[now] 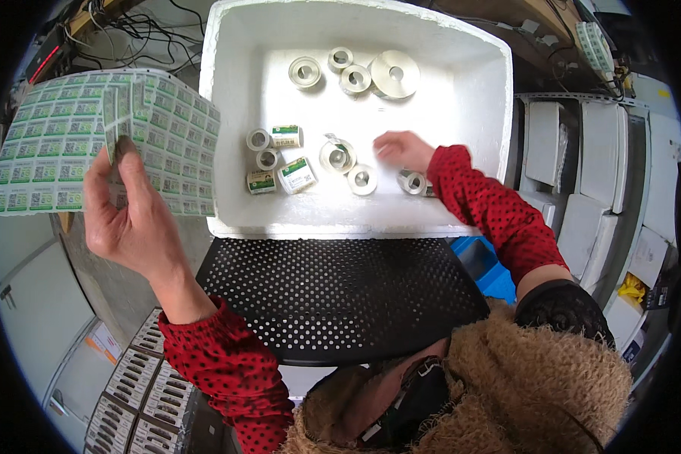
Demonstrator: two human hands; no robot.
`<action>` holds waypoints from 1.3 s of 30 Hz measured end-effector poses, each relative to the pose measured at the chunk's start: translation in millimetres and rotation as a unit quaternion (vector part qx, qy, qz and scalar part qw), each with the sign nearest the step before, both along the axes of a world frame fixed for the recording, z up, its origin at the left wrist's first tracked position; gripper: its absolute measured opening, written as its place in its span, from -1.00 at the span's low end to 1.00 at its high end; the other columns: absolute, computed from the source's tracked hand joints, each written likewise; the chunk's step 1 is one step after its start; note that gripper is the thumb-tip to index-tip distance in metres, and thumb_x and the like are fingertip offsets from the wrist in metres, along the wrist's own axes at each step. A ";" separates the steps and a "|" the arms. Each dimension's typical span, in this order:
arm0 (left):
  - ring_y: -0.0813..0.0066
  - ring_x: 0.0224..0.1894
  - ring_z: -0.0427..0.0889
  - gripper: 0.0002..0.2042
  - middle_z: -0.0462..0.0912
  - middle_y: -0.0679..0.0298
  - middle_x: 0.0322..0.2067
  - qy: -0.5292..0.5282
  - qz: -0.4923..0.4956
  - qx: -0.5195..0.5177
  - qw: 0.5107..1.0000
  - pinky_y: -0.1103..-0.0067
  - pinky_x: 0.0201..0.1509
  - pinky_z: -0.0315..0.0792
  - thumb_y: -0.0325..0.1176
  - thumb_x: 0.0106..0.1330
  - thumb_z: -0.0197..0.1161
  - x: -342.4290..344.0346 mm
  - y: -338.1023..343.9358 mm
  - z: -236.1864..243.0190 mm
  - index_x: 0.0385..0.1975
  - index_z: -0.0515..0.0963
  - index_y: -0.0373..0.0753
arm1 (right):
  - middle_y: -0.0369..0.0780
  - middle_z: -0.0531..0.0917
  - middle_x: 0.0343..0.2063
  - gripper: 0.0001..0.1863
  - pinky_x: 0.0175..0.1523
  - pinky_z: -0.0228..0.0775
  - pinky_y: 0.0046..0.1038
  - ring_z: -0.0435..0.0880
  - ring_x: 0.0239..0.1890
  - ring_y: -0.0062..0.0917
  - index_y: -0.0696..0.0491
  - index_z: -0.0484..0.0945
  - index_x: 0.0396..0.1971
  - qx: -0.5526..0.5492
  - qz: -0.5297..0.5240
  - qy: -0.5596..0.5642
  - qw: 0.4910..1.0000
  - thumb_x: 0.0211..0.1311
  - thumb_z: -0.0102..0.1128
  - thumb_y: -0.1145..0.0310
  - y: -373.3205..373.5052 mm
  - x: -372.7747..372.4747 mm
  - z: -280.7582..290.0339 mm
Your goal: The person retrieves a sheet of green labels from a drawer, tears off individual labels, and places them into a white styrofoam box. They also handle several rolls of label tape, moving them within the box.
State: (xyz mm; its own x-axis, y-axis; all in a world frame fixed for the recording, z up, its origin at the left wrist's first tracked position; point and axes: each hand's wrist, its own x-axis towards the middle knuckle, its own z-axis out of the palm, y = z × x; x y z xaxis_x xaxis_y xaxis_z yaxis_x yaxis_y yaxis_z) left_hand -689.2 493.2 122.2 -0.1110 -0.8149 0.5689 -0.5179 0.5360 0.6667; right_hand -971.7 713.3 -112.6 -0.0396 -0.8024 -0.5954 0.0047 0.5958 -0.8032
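Observation:
My left hand (125, 212) grips several sheets of green-and-white square stickers (45, 155) at the left, thumb on their folded strips. My right hand (405, 151) is over a white foam box (446, 83), fingers loosely extended and slightly blurred, with nothing visible in them. Below it lie small label rolls (412, 181). Left of it are a roll with a lifted tail (337, 156), a small plain roll (362, 180) and several small rolls and green-topped packs (297, 175). Several more rolls sit at the back, including a large flat one (395, 74).
The box rests behind a black perforated seat or shelf (340, 295). A blue plastic bin (480, 268) is beneath it at right. White cartons (598, 159) line the right side. Cables (140, 30) hang at back left. Slotted grey trays (136, 378) are at lower left.

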 end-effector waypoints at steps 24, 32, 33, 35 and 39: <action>0.80 -0.48 0.44 -0.89 0.60 0.39 -0.48 -0.015 -0.013 -0.018 1.000 0.84 -0.41 0.32 -0.47 0.22 0.24 0.4 -3.3 -0.2 -0.30 0.61 -0.34 | -0.09 0.59 -0.30 -0.37 -0.03 0.26 -0.26 0.56 -0.18 -0.25 0.08 0.37 -0.09 0.117 0.188 0.455 0.862 -0.09 0.28 -0.04 20.0 2.0 -21.6; 0.80 -0.48 0.41 -0.90 0.57 0.41 -0.50 -0.017 0.000 0.000 1.000 0.84 -0.39 0.30 -0.48 0.22 0.23 -0.7 -0.8 1.1 -0.32 0.60 -0.34 | -0.06 0.57 -0.27 -0.41 -0.08 0.33 -0.29 0.56 -0.25 -0.23 0.11 0.40 -0.16 0.180 0.192 0.495 0.828 -0.11 0.27 0.00 10.7 13.9 -19.6; 0.80 -0.48 0.41 -0.90 0.57 0.41 -0.50 -0.016 0.002 0.002 1.000 0.83 -0.38 0.30 -0.49 0.21 0.23 -1.2 -0.4 1.9 -0.32 0.60 -0.35 | -0.06 0.57 -0.26 -0.41 -0.09 0.34 -0.29 0.56 -0.25 -0.23 0.12 0.40 -0.17 0.176 0.233 0.504 0.813 -0.12 0.28 0.01 12.4 14.1 -25.0; 0.79 -0.48 0.41 -0.90 0.57 0.41 -0.49 -0.016 -0.006 -0.003 1.000 0.83 -0.38 0.30 -0.49 0.21 0.23 -0.9 0.3 2.3 -0.32 0.60 -0.36 | -0.10 0.52 -0.21 -0.44 -0.09 0.36 -0.29 0.55 -0.23 -0.24 0.07 0.41 -0.17 0.133 0.155 0.508 0.837 -0.16 0.31 0.05 14.4 12.2 -28.4; 0.75 -0.51 0.45 -0.90 0.61 0.36 -0.50 -0.038 -0.014 -0.042 0.998 0.80 -0.41 0.34 -0.58 0.16 0.22 0.1 -2.3 2.3 -0.34 0.59 -0.39 | -0.11 0.39 -0.17 -0.39 -0.12 0.40 -0.29 0.51 -0.18 -0.26 0.04 0.35 -0.12 0.098 0.047 0.492 0.864 -0.22 0.41 0.18 7.6 10.4 -21.3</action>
State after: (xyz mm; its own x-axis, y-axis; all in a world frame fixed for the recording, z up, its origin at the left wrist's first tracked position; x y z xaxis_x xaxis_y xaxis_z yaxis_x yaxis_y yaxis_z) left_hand -689.1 490.8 124.4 -0.1779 -0.7607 0.6243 -0.5495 0.6031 0.5782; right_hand -961.2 720.9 -133.9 -0.5447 -0.7168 -0.4353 -0.6779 0.6819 -0.2745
